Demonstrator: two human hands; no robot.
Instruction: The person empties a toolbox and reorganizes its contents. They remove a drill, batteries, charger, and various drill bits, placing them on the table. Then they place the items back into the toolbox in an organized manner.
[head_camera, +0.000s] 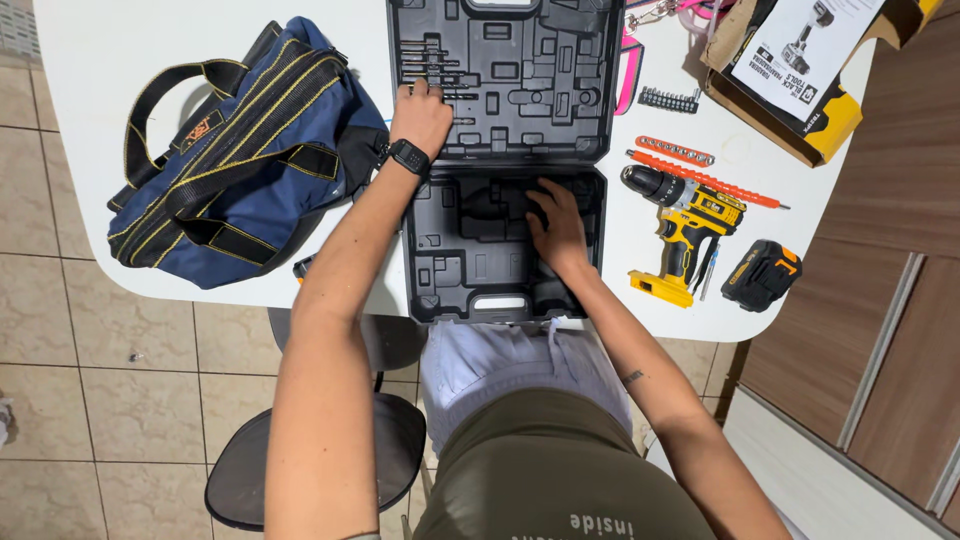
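On the white table, a blue tool bag with black straps lies at the left. At the right lie a yellow and black cordless drill, a black battery pack, orange bit strips and a small black bit holder. An open cardboard box with a printed leaflet stands at the far right, and a dark stool is on the tiled floor near the left.

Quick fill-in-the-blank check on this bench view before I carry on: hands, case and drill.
1. The left hand rests on the open black tool case's ____ half.
2. The right hand reaches into the case's ____ half.
3. The yellow drill lies to the ____ of the case.
4. The bag beside the case is ____.

Missing: upper (lid); lower; right; blue
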